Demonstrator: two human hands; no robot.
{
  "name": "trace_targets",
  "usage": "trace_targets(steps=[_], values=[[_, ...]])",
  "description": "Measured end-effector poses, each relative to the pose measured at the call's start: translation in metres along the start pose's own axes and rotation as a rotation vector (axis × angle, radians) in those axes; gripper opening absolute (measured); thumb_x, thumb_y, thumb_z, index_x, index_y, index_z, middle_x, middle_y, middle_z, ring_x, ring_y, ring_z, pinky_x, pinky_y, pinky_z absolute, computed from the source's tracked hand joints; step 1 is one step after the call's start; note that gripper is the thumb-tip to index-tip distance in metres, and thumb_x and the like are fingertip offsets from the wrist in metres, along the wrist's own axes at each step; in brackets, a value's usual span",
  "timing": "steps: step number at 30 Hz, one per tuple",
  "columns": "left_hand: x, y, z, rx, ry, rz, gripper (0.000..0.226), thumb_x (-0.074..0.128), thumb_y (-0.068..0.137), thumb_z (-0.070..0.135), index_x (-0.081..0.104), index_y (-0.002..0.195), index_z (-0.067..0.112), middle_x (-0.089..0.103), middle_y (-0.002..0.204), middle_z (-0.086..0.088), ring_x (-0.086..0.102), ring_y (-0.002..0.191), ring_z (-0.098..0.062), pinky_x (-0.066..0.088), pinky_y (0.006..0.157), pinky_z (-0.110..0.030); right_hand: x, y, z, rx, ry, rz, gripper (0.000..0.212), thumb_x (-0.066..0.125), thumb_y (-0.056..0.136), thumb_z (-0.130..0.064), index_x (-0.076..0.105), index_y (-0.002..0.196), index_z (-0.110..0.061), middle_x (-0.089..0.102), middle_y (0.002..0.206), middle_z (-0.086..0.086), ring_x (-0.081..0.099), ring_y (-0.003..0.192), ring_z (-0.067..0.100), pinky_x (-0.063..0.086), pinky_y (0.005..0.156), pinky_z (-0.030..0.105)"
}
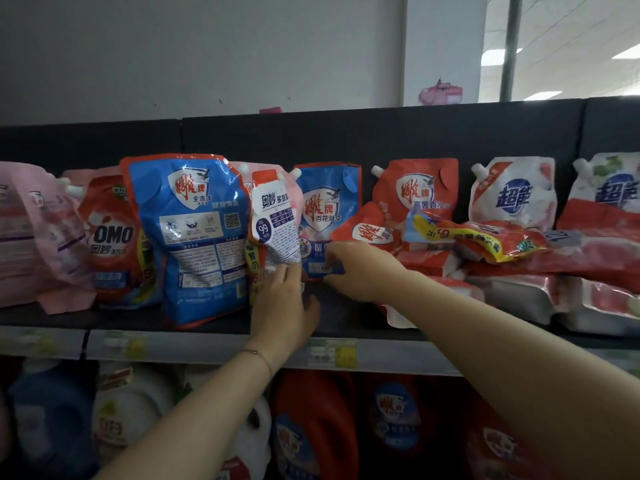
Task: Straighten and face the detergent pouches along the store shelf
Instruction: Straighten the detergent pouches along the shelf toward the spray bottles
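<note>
We judge the task to be no more than partly complete. On the shelf (207, 320), the pink pouches (34, 230) and the red OMO pouch (110, 237) at the left stand upright. The large blue pouch (194, 237) beside them leans and shows its printed back panel. The left grip (284, 299) holds the base of the small white pouch (275, 220), which also faces backward. The right grip (360, 268) clasps the lower edge of the blue floral pouch (325, 216), just right of it at mid-shelf. Further right, an upright red pouch (415, 192) and the white pouches (512, 195) stand at the rear. Fallen red pouches (485, 244) lie flat in a heap in front of them. We expect the reversed pouches to need turning and the heap to need standing upright.
</note>
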State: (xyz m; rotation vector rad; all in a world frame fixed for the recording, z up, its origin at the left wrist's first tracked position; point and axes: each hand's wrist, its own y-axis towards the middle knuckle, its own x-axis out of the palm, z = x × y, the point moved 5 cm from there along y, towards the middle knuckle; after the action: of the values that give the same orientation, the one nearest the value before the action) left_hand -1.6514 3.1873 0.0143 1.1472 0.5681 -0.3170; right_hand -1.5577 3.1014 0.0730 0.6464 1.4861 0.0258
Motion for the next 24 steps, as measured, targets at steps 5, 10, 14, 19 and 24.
trace_targets(steps=[5, 10, 14, 19, 24], values=[[0.017, 0.014, 0.009, -0.012, -0.018, -0.064, 0.021, 0.060, 0.085, 0.022, 0.047, 0.101, 0.016, 0.050, 0.107, -0.003, 0.049, 0.101, -0.022, 0.046, 0.082, -0.039, -0.017, 0.007, 0.027, 0.064, -0.032, 0.011, 0.028, 0.057, 0.092, -0.033, 0.055, 0.115, -0.018, 0.058, 0.117, 0.000, 0.054, 0.093, 0.018, 0.046, 0.073, 0.030], [0.039, 0.023, 0.019, -0.062, -0.039, -0.065, 0.020, 0.055, 0.089, 0.025, 0.048, 0.104, 0.015, 0.051, 0.108, -0.004, 0.049, 0.103, -0.024, 0.046, 0.084, -0.043, -0.018, 0.015, 0.052, 0.147, 0.052, 0.069, 0.025, 0.057, 0.091, -0.028, 0.056, 0.113, -0.015, 0.060, 0.110, 0.004, 0.057, 0.090, 0.020, 0.047, 0.072, 0.031], [0.051, 0.021, 0.017, -0.088, -0.063, -0.044, 0.012, 0.052, 0.090, 0.025, 0.042, 0.096, 0.022, 0.048, 0.102, 0.003, 0.047, 0.100, -0.020, 0.043, 0.087, -0.041, 0.009, 0.032, 0.070, 0.128, 0.027, 0.056, 0.043, 0.063, 0.089, -0.033, 0.050, 0.123, -0.010, 0.050, 0.130, 0.007, 0.053, 0.112, 0.026, 0.045, 0.085, 0.033], [0.056, 0.026, 0.015, -0.077, -0.018, -0.011, 0.014, 0.052, 0.089, 0.025, 0.038, 0.093, 0.022, 0.042, 0.096, 0.005, 0.045, 0.095, -0.018, 0.041, 0.082, -0.034, 0.036, 0.046, 0.096, 0.256, 0.040, -0.005, 0.089, 0.077, 0.076, -0.044, 0.027, 0.144, -0.015, 0.027, 0.149, 0.013, 0.027, 0.136, 0.039, 0.033, 0.108, 0.047], [0.059, 0.024, 0.015, -0.095, -0.011, -0.054, 0.016, 0.052, 0.089, 0.025, 0.038, 0.097, 0.019, 0.046, 0.106, 0.000, 0.046, 0.098, -0.020, 0.035, 0.074, -0.030, 0.040, 0.053, 0.097, 0.234, -0.203, -0.081, 0.107, 0.081, 0.069, -0.048, 0.014, 0.148, -0.020, 0.021, 0.150, 0.020, 0.032, 0.132, 0.047, 0.039, 0.103, 0.052]])
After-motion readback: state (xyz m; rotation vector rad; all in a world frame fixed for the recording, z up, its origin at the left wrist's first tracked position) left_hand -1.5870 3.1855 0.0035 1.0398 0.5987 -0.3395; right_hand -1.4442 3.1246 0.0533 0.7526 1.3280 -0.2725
